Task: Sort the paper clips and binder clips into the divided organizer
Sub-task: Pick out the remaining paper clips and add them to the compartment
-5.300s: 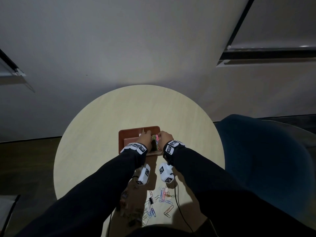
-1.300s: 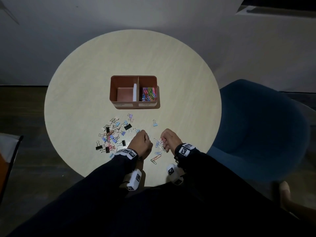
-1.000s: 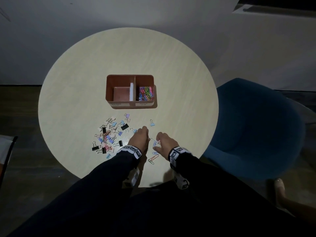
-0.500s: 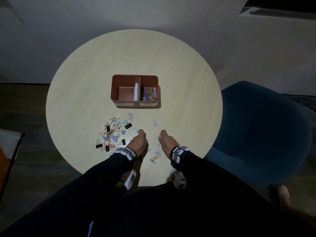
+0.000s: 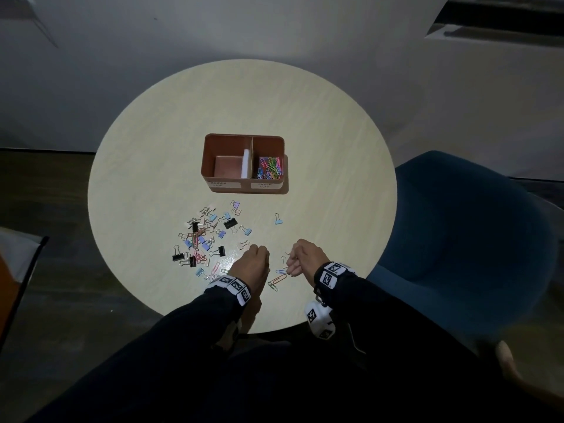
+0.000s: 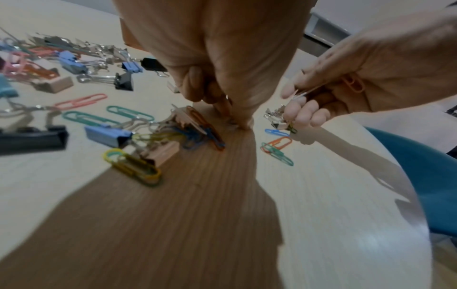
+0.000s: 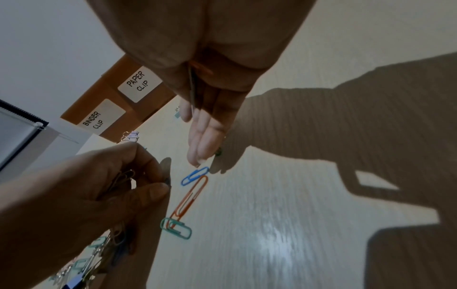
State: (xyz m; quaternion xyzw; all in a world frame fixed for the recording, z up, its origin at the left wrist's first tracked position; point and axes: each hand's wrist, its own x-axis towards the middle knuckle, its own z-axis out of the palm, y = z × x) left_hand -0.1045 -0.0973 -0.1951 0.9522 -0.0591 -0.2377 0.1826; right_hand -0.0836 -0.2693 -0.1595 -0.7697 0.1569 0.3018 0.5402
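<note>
1. My right hand (image 5: 302,257) is curled around a few paper clips already gathered – a pink one shows in the fold of my palm in the left wrist view. The fingertips (image 7: 197,156) hang just above the blue paper clip (image 7: 194,175).
2. My left hand (image 5: 251,264) is bunched, thumb and fingers pinching down at the table (image 5: 335,148) right by a tangle of clips (image 6: 195,127). It looks to hold a few thin clips too; exactly what, I can't tell.
3. Key relation: the blue clip lies just near of my right fingertips, its long axis running diagonally near-left to far-right. The orange paper clip (image 7: 190,199) is right beside it on the same slant, hooked into a green paper clip (image 7: 176,228) at its near end. Right hand is nearer to all three.
4. The organizer (image 5: 244,141) is far from both hands, mid-table – its right compartment, labelled paper clip, holds the coloured paper clips (image 5: 270,168); the left one looks to hold no clips.
5. The binder clip pile (image 5: 207,236) lies left of my left hand, one stray blue binder clip (image 5: 277,219) far-right of it.
6. Bare table between hands and organizer; the table edge is close behind my wrists – careful sliding clips nearward.
</note>
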